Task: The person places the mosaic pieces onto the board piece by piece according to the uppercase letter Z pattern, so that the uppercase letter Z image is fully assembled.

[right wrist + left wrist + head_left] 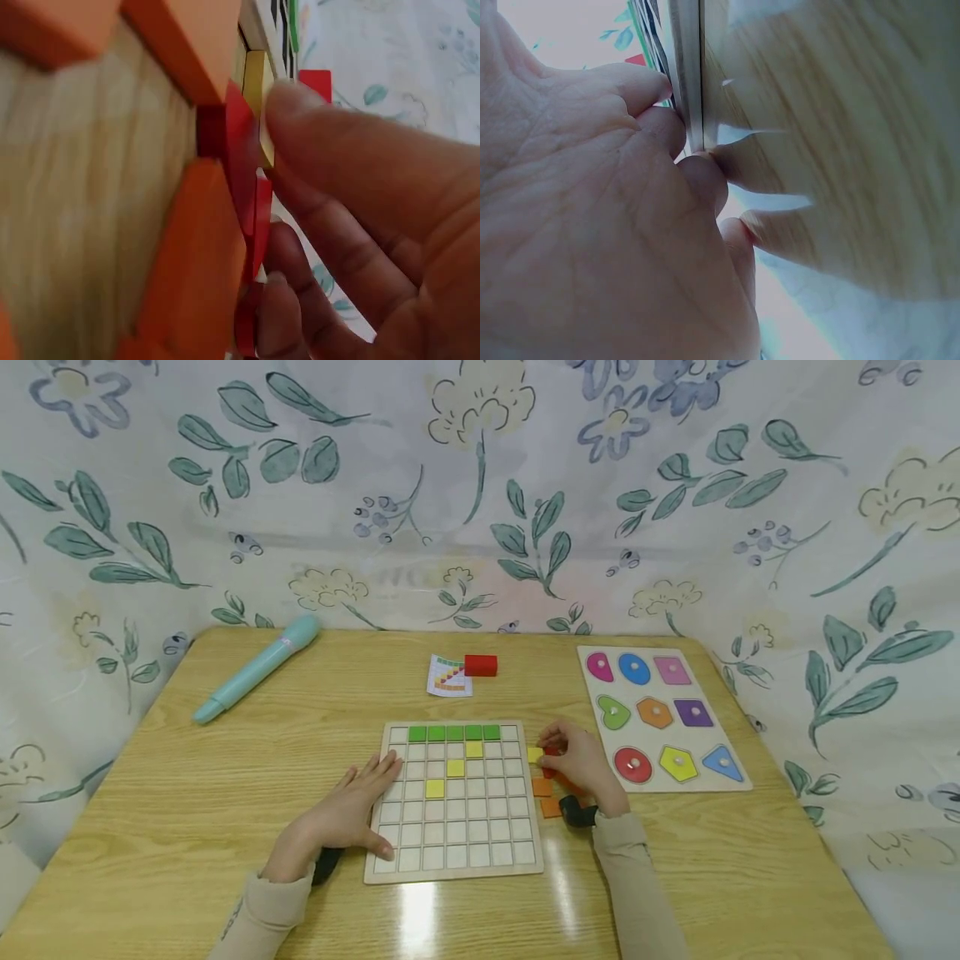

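A wooden grid board [453, 877] lies on the table, with a row of green tiles [455, 732] near its far edge and yellow tiles [456, 768] in a diagonal below. My left hand [348, 810] rests spread on the board's left border, thumb near the lower left corner; in the left wrist view its fingertips lie along the board's edge [692, 75]. Right of the board, my right hand [577, 760] pinches a loose yellow tile [262, 105] with thumb and finger. Red tiles [241, 150] and orange tiles [195, 255] lie loosely around that hand, partly hidden by it.
A small pattern card [448, 681] lies behind the board, a red block [481, 666] at its right side. At the right is a shape puzzle board [697, 781]; a teal marker-shaped object [258, 668] lies back left. Patterned cloth [450, 543] hangs behind the table.
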Available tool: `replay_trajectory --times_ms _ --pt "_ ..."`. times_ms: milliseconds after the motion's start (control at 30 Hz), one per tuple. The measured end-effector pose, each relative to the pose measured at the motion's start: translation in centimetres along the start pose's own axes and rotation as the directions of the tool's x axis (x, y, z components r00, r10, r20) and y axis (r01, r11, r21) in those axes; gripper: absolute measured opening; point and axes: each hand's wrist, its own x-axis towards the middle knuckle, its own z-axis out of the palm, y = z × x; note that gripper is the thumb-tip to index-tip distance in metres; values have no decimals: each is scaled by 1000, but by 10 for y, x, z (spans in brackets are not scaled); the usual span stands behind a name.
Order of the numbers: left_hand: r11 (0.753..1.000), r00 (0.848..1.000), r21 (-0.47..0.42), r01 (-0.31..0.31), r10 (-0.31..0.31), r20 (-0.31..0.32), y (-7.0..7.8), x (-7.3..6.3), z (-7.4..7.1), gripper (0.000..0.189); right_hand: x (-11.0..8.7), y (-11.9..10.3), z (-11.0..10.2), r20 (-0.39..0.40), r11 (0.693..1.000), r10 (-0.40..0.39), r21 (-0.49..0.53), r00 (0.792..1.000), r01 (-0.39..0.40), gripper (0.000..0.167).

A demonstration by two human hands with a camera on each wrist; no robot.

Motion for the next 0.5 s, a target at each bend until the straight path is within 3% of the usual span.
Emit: replay_trajectory --times_ms 300,500 --pt "1000 1000 7 -1 1 -2 -1 0 0 128 0 -7 3 0 999 -31 -13 1000 31 23" --pt "1000 1000 15 -5 5 0 -1 0 1 128 1 -11 7 -125 998 -25 48 992 31 30"
